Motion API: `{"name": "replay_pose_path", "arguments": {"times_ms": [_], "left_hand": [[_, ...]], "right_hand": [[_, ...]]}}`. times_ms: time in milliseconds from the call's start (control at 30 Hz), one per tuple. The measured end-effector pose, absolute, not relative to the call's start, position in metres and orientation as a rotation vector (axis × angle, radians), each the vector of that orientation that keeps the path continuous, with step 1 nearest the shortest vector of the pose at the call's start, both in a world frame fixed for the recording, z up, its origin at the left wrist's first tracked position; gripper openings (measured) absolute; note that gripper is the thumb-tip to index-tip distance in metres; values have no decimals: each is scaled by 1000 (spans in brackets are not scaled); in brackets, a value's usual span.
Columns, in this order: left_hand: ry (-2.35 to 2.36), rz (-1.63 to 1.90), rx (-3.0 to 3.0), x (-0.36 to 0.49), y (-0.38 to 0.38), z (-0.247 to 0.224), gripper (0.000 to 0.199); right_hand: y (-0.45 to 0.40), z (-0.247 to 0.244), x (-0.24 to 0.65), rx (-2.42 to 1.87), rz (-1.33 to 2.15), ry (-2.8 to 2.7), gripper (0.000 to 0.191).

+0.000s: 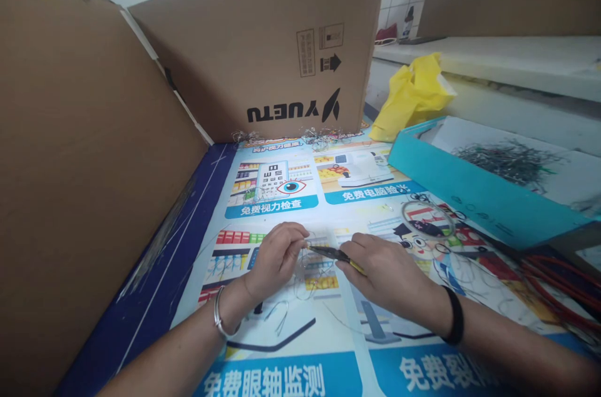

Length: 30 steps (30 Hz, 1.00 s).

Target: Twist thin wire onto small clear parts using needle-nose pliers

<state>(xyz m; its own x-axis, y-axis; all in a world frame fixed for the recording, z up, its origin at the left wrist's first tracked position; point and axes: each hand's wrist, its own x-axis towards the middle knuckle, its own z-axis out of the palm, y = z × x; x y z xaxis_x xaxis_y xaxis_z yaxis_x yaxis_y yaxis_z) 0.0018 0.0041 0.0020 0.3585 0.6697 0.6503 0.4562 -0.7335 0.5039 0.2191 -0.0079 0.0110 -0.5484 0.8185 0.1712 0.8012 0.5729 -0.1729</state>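
Note:
My right hand (380, 265) is closed around the handles of a pair of pliers (331, 252), black with some yellow on the grip. The jaws point left and reach the fingertips of my left hand (282, 254). Those fingers pinch a thin wire (300, 272) at the plier tip; its exact end is too small to make out. Loops of fine wire hang below the two hands. A bent piece of wire (282, 320) lies on the printed sheet (323, 337) under my left wrist.
Cardboard panels (263, 59) stand behind and at the left. A teal box (451, 184) at the right holds a pile of cut wires (509, 162). A yellow bag (408, 96) sits behind it. Red cords (563, 290) lie at the right edge, near a clear ring (428, 220).

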Motion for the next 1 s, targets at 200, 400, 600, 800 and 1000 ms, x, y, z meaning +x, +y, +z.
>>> {"name": "replay_pose_path", "arguments": {"times_ms": [200, 400, 600, 800, 1000], "left_hand": [[1005, 1309, 2393, 1, 5, 0, 12], [999, 1319, 2401, 2, 4, 0, 13], [984, 1315, 2431, 1, 4, 0, 12], [963, 1337, 2422, 2, 3, 0, 12], [969, 1321, 2422, 1, 4, -2, 11]], "right_hand": [[-7, 10, 219, -1360, 71, -2577, 18], [-7, 13, 218, -1343, -6, -2592, 18], [-9, 13, 217, -1332, -52, -2598, 17], [-9, 11, 218, -1309, -69, -2607, 18], [-9, 10, 217, -1309, -57, -2598, 17]]}}
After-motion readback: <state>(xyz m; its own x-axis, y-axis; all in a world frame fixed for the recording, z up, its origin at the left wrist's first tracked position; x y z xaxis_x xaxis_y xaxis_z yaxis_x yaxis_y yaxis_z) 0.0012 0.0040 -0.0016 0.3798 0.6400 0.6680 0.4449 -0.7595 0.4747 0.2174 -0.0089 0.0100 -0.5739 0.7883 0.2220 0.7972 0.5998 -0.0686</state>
